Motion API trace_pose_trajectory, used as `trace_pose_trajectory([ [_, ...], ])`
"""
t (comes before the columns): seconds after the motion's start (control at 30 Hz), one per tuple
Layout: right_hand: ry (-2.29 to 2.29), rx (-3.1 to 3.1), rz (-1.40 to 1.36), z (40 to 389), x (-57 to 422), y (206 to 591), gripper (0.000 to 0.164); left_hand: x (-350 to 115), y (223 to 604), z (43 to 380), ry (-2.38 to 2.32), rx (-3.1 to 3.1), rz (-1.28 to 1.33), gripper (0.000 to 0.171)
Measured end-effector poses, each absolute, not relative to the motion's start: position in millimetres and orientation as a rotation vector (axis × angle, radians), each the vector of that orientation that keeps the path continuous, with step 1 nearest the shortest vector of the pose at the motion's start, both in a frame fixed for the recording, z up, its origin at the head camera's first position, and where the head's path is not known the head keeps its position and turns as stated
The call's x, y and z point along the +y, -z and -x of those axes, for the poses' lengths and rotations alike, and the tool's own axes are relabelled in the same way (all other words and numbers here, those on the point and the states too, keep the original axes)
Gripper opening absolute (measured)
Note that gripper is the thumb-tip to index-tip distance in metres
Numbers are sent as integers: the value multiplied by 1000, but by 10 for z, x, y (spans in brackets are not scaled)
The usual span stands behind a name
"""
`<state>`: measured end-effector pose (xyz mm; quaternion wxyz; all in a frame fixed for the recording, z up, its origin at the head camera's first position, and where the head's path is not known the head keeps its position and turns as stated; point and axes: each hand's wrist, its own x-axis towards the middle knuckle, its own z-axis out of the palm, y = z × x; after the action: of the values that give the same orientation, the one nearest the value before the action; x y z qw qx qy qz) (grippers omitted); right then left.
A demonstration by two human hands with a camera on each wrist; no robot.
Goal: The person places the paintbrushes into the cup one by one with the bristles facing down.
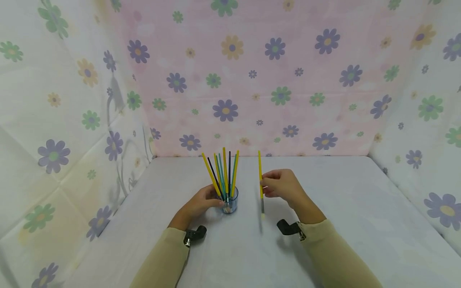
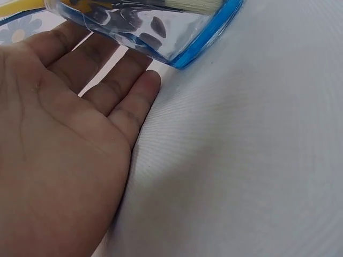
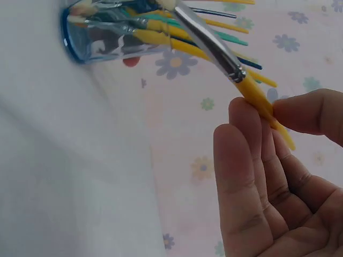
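A clear glass with a bluish base [image 1: 230, 205] stands on the table, with several yellow, green and dark paintbrushes [image 1: 224, 170] in it, bristles down. My left hand [image 1: 202, 202] holds the glass from its left side, thumb across the front and fingers behind. In the left wrist view, the fingers of that hand [image 2: 69, 123] reach along the glass [image 2: 155, 32], low by the tabletop. To the right of the glass, my right hand [image 1: 284, 185] pinches a yellow paintbrush [image 1: 260, 168] by its handle. This brush hangs nearly upright, metal ferrule and pale bristles pointing down above the table.
A white cloth covers the table [image 1: 345, 192]. Behind it rises a pink flowered curtain [image 1: 252, 72], and pale flowered sheets enclose the left [image 1: 72, 132] and right sides. Each wrist carries a small black camera [image 1: 288, 227].
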<state>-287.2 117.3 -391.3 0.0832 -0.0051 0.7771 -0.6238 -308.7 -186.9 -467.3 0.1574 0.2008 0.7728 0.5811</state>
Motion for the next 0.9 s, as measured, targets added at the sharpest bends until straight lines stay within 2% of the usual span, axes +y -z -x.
trace_pose_trajectory([
  [0.3, 2074, 2215, 93, 2786, 1134, 3763, 26, -1842, 4651, 3067, -1642, 2261, -626, 55],
  [0.63, 2346, 2229, 278, 2690, 976, 3760, 32, -1859, 4713, 3073, -1618, 2303, -670, 58],
  [0.9, 2171, 2550, 537, 2572, 793, 3786, 22, -1818, 4694, 3083, -1634, 2290, -648, 61],
])
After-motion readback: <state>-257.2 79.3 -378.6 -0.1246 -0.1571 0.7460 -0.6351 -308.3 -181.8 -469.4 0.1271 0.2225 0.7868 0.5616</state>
